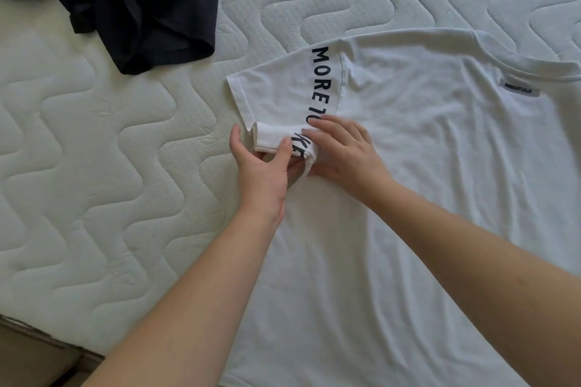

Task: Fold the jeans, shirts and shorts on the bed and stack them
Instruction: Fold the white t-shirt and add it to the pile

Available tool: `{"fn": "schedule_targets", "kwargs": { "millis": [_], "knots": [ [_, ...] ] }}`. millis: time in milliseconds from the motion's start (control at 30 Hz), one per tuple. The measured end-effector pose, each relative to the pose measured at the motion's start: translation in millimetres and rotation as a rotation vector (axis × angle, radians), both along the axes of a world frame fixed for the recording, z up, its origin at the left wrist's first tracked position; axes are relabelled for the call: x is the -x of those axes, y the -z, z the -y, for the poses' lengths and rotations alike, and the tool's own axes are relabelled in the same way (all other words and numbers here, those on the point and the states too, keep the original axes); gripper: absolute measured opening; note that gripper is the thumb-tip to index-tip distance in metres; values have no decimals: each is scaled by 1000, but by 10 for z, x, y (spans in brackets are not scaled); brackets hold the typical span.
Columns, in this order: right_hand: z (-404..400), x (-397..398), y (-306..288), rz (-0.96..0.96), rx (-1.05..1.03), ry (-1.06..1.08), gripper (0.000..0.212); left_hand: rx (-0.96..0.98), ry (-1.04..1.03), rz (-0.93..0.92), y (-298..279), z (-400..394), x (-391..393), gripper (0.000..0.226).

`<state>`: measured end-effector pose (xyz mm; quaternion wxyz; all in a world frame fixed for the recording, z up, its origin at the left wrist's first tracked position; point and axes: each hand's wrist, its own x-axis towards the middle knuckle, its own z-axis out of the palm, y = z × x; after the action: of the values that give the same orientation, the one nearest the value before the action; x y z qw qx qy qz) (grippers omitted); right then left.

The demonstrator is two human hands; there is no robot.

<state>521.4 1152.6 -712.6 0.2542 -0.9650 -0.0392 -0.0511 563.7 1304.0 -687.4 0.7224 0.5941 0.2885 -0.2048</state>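
Note:
A white T-shirt (424,166) lies spread flat on the quilted mattress (94,166), its collar toward the upper right. Black lettering runs down the seam of its left sleeve (276,91). My left hand (264,163) pinches the curled lower corner of that sleeve between thumb and fingers. Beside it, my right hand (342,154) lies on the shirt with fingers over the sleeve's underarm, its thumb tucked under the bunched cloth. A crumpled dark navy garment (141,0) sits at the upper left, apart from both hands.
The mattress's near edge runs across the bottom left corner, with a brown floor or bed frame (34,355) below it. Bare mattress lies left of the shirt and beyond it at the top.

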Motion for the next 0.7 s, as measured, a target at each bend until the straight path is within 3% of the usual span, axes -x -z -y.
{"fn": "schedule_targets", "kwargs": {
  "millis": [133, 200, 300, 367, 433, 500, 600, 700],
  "knots": [
    [-37, -27, -25, 86, 31, 9, 23, -46, -11, -41, -37, -2, 235, 92],
    [-47, -46, -9, 112, 61, 12, 15, -317, 108, 4, -59, -88, 323, 86],
    [-38, -70, 8, 93, 70, -10, 10, -882, 403, 370, -35, -256, 371, 63],
    [-23, -85, 5, 68, 58, -35, 10, -1077, 606, 650, -10, -271, 346, 49],
    [-8, -91, -1, 46, 38, -56, 12, -1140, 839, 737, 26, -212, 280, 47],
    [14, -78, 3, 36, 9, -64, 16, -1126, 1015, 703, 60, -142, 208, 42],
    [132, -4, 38, 38, 22, -88, 27, -1102, 1087, 749, 87, -86, 123, 24],
    [312, 85, 94, -11, 84, -20, 38, -1103, 1106, 951, 106, -96, 140, 24]
  ]
}}
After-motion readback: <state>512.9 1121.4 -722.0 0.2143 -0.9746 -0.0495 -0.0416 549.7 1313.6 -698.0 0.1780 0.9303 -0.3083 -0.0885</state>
